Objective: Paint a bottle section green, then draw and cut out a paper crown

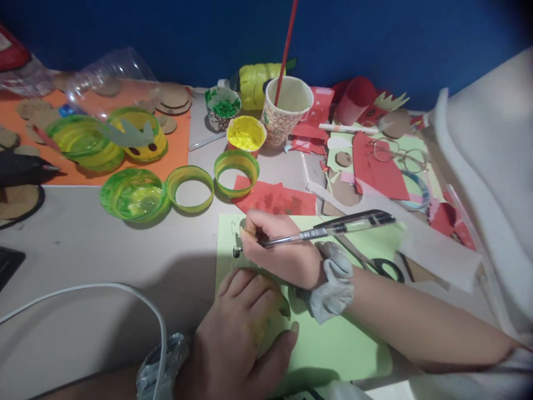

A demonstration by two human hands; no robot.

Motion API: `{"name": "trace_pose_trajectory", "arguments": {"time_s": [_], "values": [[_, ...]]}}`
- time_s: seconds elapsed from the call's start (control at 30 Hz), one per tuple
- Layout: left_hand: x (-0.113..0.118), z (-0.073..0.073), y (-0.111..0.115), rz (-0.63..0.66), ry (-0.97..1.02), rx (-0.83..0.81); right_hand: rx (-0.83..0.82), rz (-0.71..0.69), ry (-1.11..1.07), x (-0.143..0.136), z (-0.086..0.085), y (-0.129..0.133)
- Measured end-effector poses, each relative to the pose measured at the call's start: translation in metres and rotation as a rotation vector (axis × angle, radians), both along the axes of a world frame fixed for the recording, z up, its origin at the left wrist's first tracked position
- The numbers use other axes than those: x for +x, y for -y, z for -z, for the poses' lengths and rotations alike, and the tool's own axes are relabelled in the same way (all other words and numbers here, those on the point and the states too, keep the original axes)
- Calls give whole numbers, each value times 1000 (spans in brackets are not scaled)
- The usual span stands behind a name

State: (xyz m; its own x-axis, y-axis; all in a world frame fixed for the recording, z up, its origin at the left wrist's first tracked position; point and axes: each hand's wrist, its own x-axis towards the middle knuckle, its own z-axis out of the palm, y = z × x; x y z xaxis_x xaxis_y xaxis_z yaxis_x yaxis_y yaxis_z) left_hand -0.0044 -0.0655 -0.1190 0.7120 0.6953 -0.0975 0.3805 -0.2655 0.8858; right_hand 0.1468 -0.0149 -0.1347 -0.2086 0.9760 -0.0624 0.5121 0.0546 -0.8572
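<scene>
My right hand (pixel 283 247) is closed around a black and clear pen (pixel 320 230), its tip on the light green paper (pixel 333 350) by a small black drawn mark (pixel 237 251). A grey scrunchie (pixel 333 282) circles the right wrist. My left hand (pixel 245 328) lies on the same paper just below, fingers bent and thumb apart; no object shows in it, though its palm side is hidden. Black-handled scissors (pixel 387 269) lie on the paper beside the right forearm.
Green-yellow rings (pixel 190 189) and bottle pieces (pixel 135 194) stand at left. Behind are a patterned cup (pixel 287 111) with a red stick, a yellow paint cup (pixel 246 134) and a green one (pixel 222 108). Red paper scraps (pixel 378 166) and glasses (pixel 400 154) lie right. A white cable (pixel 125 287) crosses front left.
</scene>
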Motion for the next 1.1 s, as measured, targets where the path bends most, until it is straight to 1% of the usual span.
{"name": "trace_pose_trajectory", "arguments": {"time_s": [0.1,0.33,0.5,0.8,1.1], "values": [[0,0,-1,7,6,4,0,-23,-10,1,-2,-1],[-1,0,-2,10,1,39,-9,-26,-27,1,-4,-1],[-1,1,-2,19,6,9,-9,-24,-13,1,-4,-1],[0,0,-2,1,11,17,-18,-7,-12,0,-4,-1],[-3,-1,-3,44,-9,-22,-13,-10,-3,1,-4,-2]]}}
